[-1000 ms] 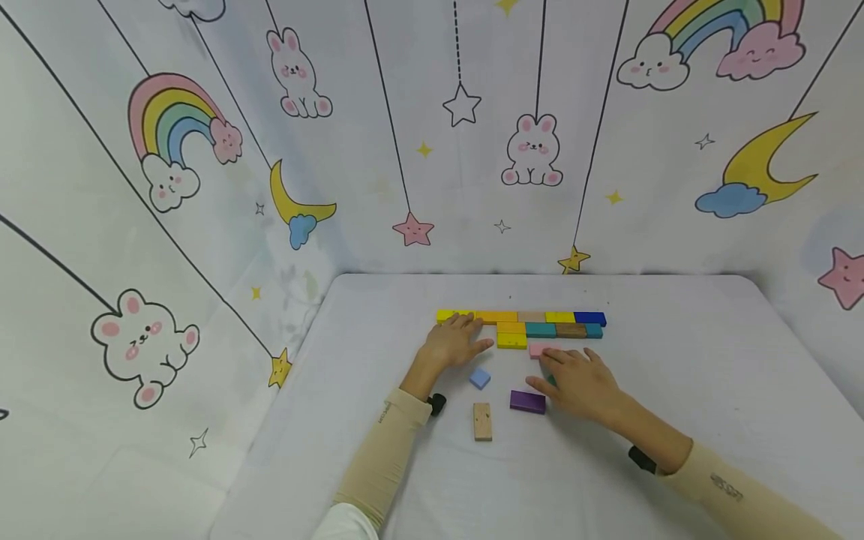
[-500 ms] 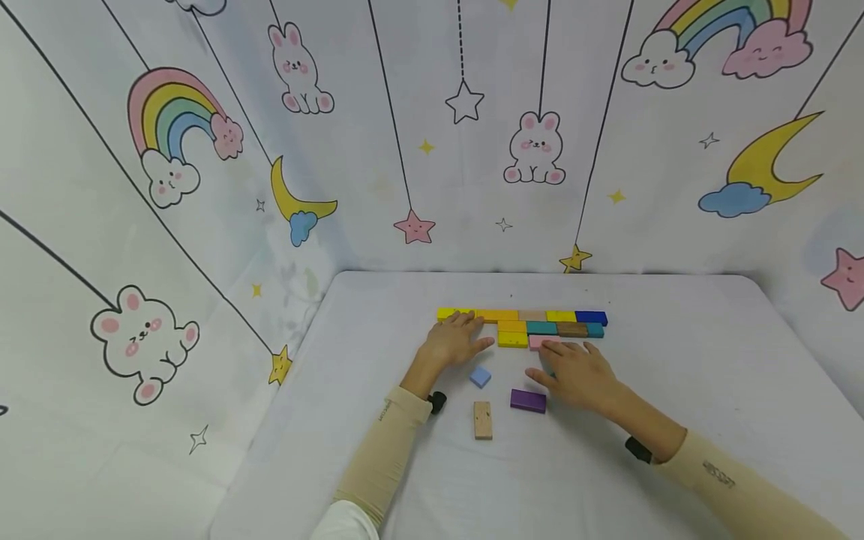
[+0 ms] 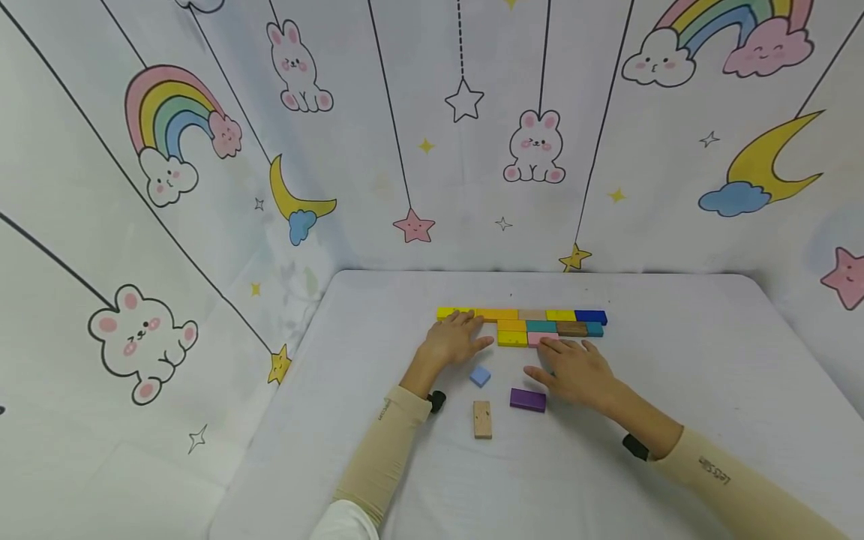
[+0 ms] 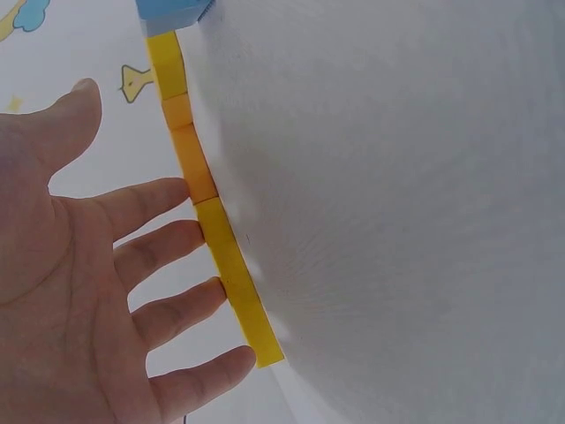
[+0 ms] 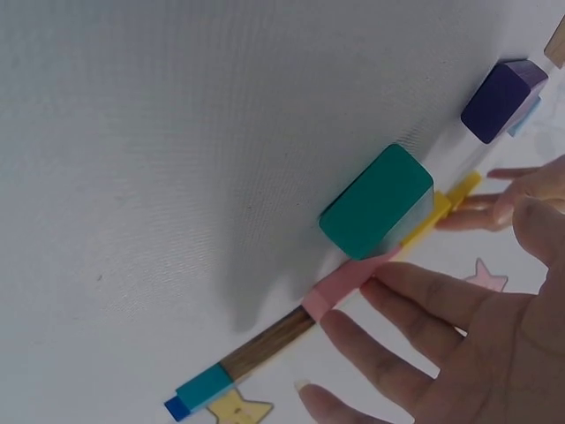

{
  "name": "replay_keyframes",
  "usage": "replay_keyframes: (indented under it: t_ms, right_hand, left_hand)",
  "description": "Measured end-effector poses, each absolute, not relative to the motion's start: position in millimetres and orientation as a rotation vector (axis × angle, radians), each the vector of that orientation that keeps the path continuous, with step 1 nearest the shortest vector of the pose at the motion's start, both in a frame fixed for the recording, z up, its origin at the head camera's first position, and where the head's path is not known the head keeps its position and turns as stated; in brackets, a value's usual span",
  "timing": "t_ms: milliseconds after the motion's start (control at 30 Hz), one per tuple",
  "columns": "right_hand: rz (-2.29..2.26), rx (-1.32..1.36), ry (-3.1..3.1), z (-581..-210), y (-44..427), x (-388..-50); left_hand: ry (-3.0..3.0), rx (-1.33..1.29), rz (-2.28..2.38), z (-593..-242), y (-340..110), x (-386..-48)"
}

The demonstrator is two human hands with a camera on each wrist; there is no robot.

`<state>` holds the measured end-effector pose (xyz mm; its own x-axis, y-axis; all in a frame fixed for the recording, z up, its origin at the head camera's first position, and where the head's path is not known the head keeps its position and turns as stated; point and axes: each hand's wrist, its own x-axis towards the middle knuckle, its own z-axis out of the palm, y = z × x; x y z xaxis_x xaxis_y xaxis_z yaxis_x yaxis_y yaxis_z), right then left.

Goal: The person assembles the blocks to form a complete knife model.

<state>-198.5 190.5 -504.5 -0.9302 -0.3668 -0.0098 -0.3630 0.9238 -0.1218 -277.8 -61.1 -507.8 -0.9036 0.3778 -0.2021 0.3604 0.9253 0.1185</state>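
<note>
Colored wooden blocks lie in rows on the white-covered table. My left hand (image 3: 451,345) is at the left end of the back row, fingers spread, fingertips touching the side of a yellow block (image 4: 237,283). The fingertips of my right hand (image 3: 577,373) touch a pink block (image 3: 535,340), which lies against the teal block (image 3: 541,327) behind it and beside the front yellow block (image 3: 512,339). Neither hand curls round a block. In the right wrist view a green block (image 5: 380,203) lies near the pink one; in the head view the right hand hides it.
Loose blocks lie nearer the person: a light blue one (image 3: 480,376), a purple one (image 3: 528,400) and a plain wood one (image 3: 482,419). The back row ends at the right in a dark blue block (image 3: 590,317). A patterned cloth wall (image 3: 364,150) stands behind the table.
My right hand has pushed the pink block away from the person and slightly left, up to the rows. The left hand has stayed in place.
</note>
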Motion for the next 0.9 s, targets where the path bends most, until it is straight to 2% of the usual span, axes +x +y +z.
replay_keyframes:
  t_ms: [900]
  right_hand:
    - [-0.289, -0.494, 3.027, -501.0, 190.1, -187.9]
  left_hand:
    - [2.860, 0.569, 0.104, -509.6, -62.1, -278.4]
